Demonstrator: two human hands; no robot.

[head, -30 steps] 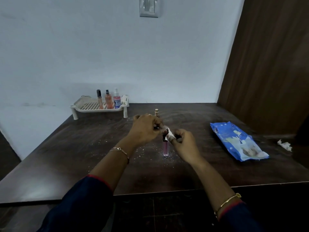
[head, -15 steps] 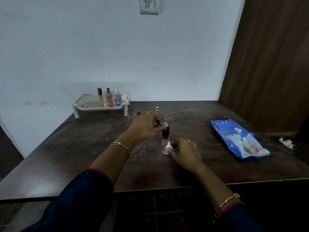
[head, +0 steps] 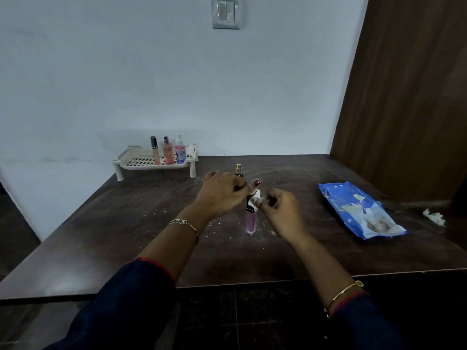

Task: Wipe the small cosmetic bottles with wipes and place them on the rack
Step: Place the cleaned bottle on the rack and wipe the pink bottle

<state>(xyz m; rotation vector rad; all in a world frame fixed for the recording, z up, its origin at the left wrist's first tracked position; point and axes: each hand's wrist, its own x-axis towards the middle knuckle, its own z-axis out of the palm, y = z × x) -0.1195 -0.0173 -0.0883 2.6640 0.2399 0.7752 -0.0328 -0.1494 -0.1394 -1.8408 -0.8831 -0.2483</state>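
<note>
Lettering on wipes pack point(head: 358, 210) blurred; right hand point(head: 280, 210) presses wipe point(head: 254, 200) to bottle point(head: 251, 221).

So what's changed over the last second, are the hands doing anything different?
The right hand slid the wipe down the pink tube half a second ago and has now brought it back to the upper end. The left hand keeps gripping the tube's top. The three bottles on the rack, blue wipes pack and gold-capped bottle have not moved.
</note>
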